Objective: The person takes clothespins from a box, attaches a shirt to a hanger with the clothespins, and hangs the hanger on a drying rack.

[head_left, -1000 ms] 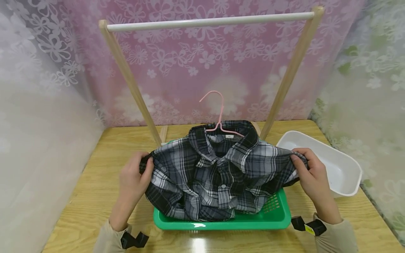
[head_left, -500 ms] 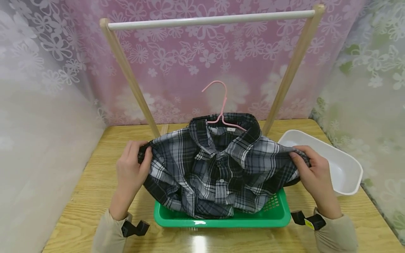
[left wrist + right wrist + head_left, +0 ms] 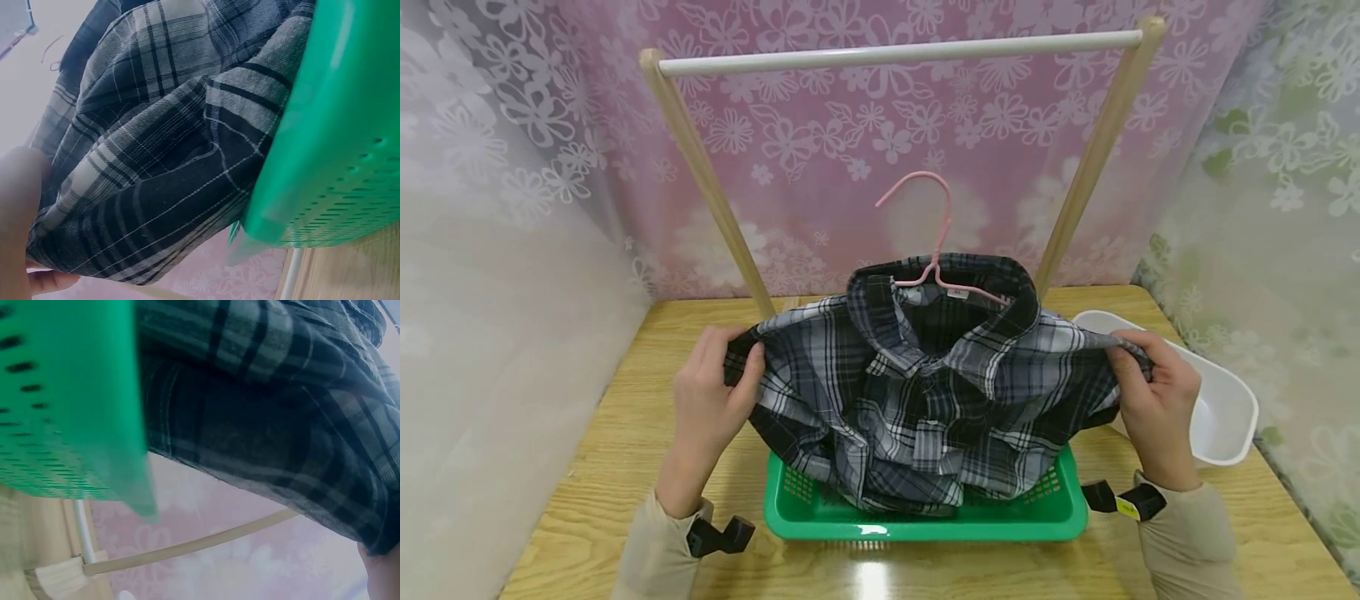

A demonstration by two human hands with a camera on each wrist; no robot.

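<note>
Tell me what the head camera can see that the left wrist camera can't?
Only the head view shows the pink hanger in the collar, the white rail, the white tub, the wooden table, and the right hand. Only the left wrist view shows the basket's underside with its rows of holes. Both show the plaid shirt, the green basket and the left hand gripping the shirt.
</note>
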